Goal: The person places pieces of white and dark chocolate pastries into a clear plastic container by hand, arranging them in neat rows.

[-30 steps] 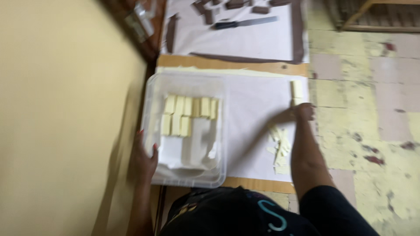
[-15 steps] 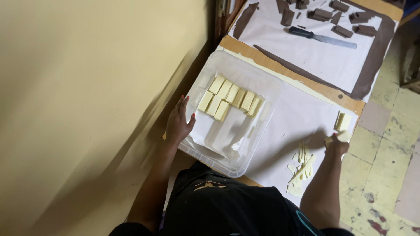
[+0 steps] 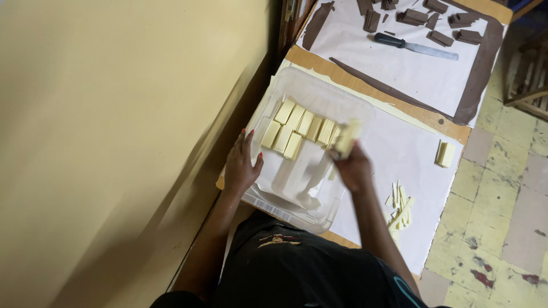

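A clear plastic tub (image 3: 348,102) sits on white paper on a wooden board. Several pale yellow bars (image 3: 297,131) lie in rows inside it. My left hand (image 3: 241,163) rests on the tub's left rim, fingers spread over the edge. My right hand (image 3: 353,168) is over the tub's right side and holds a pale yellow bar (image 3: 347,138) above the row. A few more pale bars (image 3: 445,154) lie on the paper to the right.
Thin pale offcut strips (image 3: 399,208) lie on the white paper (image 3: 411,165) by my right forearm. A second sheet at the back carries brown bars (image 3: 422,20) and a knife (image 3: 415,47). A yellow wall (image 3: 114,142) runs along the left. Tiled floor is on the right.
My right hand left the far right of the paper, where it was by the pale bars, and has come over the tub holding a bar. My left hand stays on the tub's rim.
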